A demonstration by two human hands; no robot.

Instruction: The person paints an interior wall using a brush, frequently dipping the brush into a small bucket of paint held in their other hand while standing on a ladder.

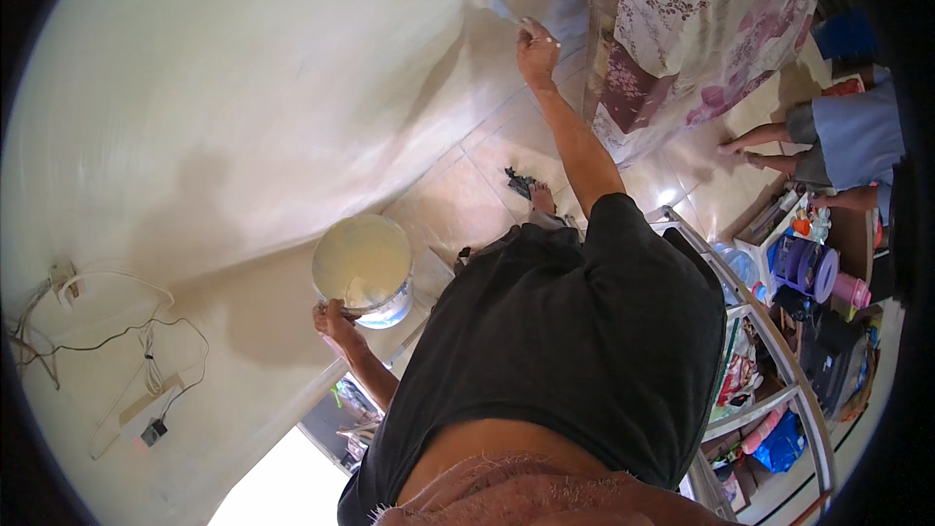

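My right arm reaches far out, and my right hand (538,54) is closed around the handle of a paintbrush (495,4). The brush's pale bristles are at the cream-white wall (292,68), close to the patterned curtain; whether they touch it I cannot tell. With my left hand (336,319) I grip the near rim of a bucket (388,312), which I hold beside my body. Pale cream paint (362,258) shows inside it, with a thicker smear towards the near side. Part of my left hand's fingers is hidden behind the rim.
A maroon and white curtain (672,29) hangs at the far right. Cables (146,331) and a socket (63,278) are on the wall at left. A metal-framed rack (779,341) stands at my right, cluttered goods behind it. Another person (857,131) is at far right.
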